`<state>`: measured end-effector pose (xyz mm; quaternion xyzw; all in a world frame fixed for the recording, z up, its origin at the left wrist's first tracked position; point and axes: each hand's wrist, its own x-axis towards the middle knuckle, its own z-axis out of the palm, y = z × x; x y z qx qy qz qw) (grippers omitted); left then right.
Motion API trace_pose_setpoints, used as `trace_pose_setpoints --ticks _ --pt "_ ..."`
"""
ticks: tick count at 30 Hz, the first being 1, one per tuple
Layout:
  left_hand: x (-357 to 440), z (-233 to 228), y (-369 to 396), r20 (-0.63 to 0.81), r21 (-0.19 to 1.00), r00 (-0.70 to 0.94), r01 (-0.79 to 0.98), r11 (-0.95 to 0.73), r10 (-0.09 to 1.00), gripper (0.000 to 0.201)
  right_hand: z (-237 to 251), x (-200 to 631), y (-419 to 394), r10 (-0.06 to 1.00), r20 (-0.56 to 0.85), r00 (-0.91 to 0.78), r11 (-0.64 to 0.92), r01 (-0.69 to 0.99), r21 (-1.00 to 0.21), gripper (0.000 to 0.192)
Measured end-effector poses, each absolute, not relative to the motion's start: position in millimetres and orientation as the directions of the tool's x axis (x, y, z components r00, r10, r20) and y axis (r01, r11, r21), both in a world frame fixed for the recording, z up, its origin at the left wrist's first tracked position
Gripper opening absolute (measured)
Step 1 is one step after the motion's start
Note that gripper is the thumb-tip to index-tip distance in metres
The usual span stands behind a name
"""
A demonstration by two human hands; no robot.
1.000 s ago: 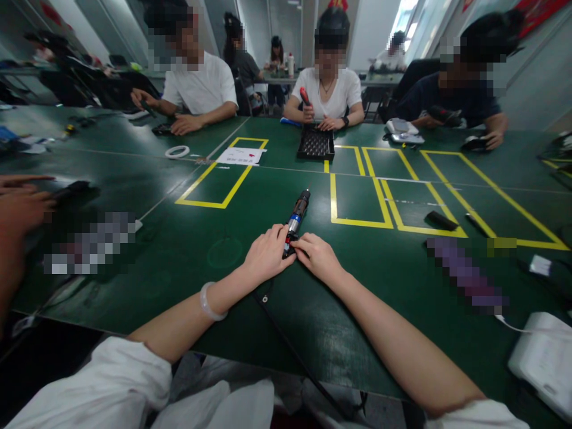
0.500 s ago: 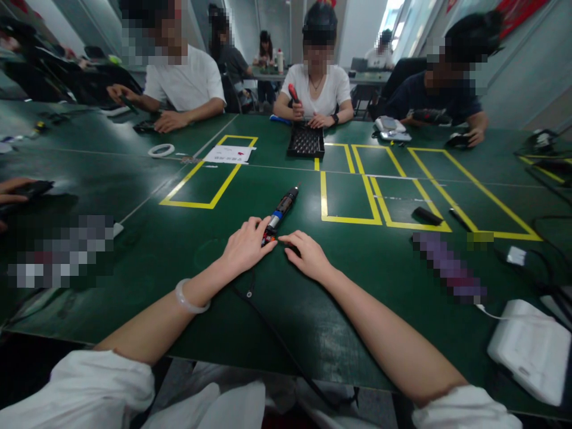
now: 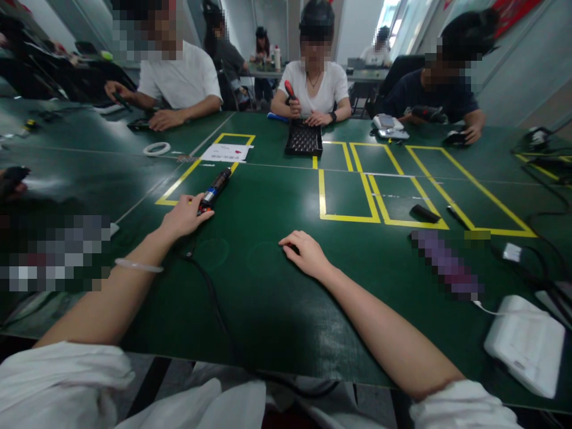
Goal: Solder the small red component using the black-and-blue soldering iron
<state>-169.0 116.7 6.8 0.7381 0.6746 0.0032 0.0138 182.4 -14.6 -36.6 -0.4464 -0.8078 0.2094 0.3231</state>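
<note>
The electric screwdriver (image 3: 215, 190) lies on the green table (image 3: 268, 286), far left of the person, its tip pointing away along the near edge of a yellow tape rectangle (image 3: 206, 170). The left hand (image 3: 182, 217) rests at its near end, fingers laid flat over the butt rather than wrapped round it, so the hand is open on the tool. A black cord (image 3: 210, 298) runs from that end back toward the table's near edge. The right hand (image 3: 304, 253) sits well apart to the right, palm down, fingers curled over a small dark thing I cannot make out. Farther off lie a sheet of paper (image 3: 226, 153), a white tape ring (image 3: 157, 148) and a black tray (image 3: 304, 139). Near right sits a white box (image 3: 525, 345).
</note>
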Motion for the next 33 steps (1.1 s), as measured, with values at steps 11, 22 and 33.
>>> trace_pose_setpoints --ticks 11,22,33 --pt "-171 14 109 0.227 -0.11 0.021 0.994 0.005 0.974 0.051 -36 182 -14 0.852 0.339 -0.398 0.522 0.599 -0.607 0.014" --pt "-82 42 75 0.271 0.476 0.186 0.827 -0.299 0.945 0.035 -37 182 -13 0.872 0.351 -0.342 0.486 0.512 -0.708 0.017" --pt "-10 17 15 -0.067 0.938 0.686 0.29 -0.188 0.725 0.067 -27 175 -23 0.872 0.381 -0.307 0.455 0.222 -0.862 0.017"
